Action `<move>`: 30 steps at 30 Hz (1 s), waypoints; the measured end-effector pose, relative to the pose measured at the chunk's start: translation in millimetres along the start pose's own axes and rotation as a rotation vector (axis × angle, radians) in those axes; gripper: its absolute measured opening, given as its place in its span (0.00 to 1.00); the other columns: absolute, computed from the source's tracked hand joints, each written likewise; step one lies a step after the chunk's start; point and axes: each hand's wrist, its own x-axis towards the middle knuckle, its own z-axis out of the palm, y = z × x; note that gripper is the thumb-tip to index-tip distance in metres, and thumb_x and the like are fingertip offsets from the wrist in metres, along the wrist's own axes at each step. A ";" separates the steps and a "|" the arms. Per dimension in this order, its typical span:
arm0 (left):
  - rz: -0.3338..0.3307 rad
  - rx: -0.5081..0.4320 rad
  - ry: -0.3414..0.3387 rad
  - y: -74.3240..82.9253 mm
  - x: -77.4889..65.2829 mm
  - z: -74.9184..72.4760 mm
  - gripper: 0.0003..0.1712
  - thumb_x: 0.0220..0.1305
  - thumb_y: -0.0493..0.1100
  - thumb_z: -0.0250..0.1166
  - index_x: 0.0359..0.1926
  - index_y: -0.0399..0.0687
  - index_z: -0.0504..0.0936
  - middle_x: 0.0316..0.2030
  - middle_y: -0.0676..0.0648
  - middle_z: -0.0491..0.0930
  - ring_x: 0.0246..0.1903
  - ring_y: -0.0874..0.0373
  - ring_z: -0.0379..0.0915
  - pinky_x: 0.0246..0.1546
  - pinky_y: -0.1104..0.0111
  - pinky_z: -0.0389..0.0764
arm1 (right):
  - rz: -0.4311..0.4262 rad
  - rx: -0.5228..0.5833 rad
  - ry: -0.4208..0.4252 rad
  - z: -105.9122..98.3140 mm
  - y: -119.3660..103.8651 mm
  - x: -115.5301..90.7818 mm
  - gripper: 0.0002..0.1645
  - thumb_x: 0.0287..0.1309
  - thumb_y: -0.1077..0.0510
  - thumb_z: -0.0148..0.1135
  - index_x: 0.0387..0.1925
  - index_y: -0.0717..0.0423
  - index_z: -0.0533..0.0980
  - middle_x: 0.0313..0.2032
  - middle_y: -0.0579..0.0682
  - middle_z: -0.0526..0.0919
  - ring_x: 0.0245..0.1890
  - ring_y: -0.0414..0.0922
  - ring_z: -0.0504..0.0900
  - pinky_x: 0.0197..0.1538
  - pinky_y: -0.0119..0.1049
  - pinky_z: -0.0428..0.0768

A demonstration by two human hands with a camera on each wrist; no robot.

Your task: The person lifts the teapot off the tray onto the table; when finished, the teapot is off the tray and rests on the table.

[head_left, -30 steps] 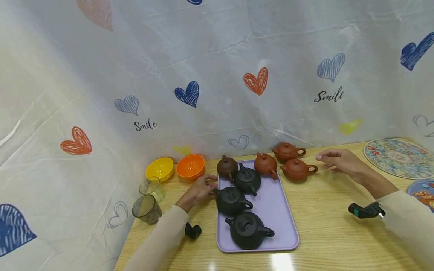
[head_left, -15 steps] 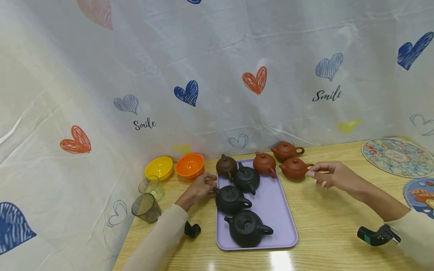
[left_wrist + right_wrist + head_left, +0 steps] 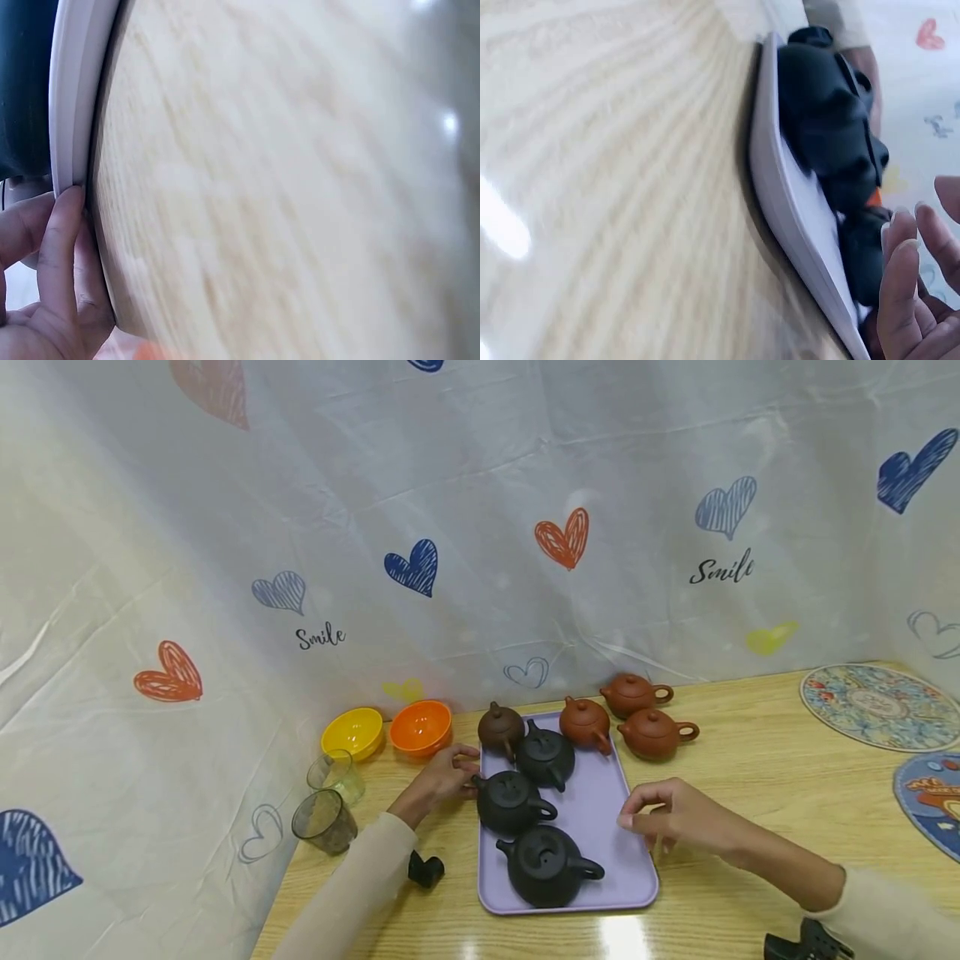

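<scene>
A lilac tray holds several teapots. My left hand holds the tray's left rim; in the left wrist view its fingertips meet that rim. My right hand hovers at the tray's right edge with fingers loosely bent and nothing between them. On the tray are a large black teapot at the front, a black teapot at mid left and another black teapot behind it. A dark brown teapot and a reddish-brown teapot stand at the back.
Two reddish-brown teapots, a front one and a rear one, stand right of the tray. A yellow bowl, orange bowl, clear glass and smoky glass stand left. Round mats lie far right.
My right hand has come in from the right, passed by the front reddish-brown teapot's handle, then moved toward me and left to the tray's right edge. The left hand and teapots stay put.
</scene>
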 end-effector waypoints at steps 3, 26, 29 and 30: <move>-0.012 -0.001 0.002 -0.6 -0.2 -0.3 0.23 0.66 0.23 0.55 0.61 0.35 0.71 0.48 0.35 0.77 0.40 0.51 0.78 0.45 0.57 0.88 | 0.011 0.036 -0.029 12.7 0.9 2.6 0.14 0.65 0.54 0.64 0.41 0.63 0.80 0.29 0.52 0.80 0.24 0.42 0.78 0.23 0.32 0.76; 0.005 -0.001 0.008 -3.8 1.1 -1.5 0.20 0.69 0.26 0.57 0.60 0.35 0.71 0.47 0.35 0.78 0.39 0.52 0.79 0.43 0.59 0.88 | 0.100 0.026 -0.123 61.0 -2.5 13.6 0.19 0.68 0.46 0.61 0.33 0.57 0.83 0.23 0.47 0.78 0.21 0.42 0.77 0.20 0.31 0.72; 0.009 -0.007 -0.001 -4.3 1.9 -1.3 0.21 0.68 0.25 0.55 0.61 0.34 0.71 0.48 0.34 0.78 0.41 0.51 0.79 0.43 0.58 0.88 | 0.108 0.013 -0.139 62.4 -3.2 13.2 0.21 0.69 0.44 0.59 0.32 0.57 0.83 0.20 0.47 0.77 0.20 0.41 0.77 0.19 0.31 0.72; 0.004 -0.013 0.000 -3.9 2.1 -1.2 0.21 0.68 0.24 0.55 0.61 0.35 0.71 0.48 0.34 0.77 0.41 0.51 0.79 0.43 0.58 0.88 | 0.106 0.010 -0.145 62.7 -3.3 13.1 0.22 0.69 0.44 0.59 0.32 0.57 0.84 0.19 0.47 0.77 0.20 0.41 0.76 0.19 0.31 0.72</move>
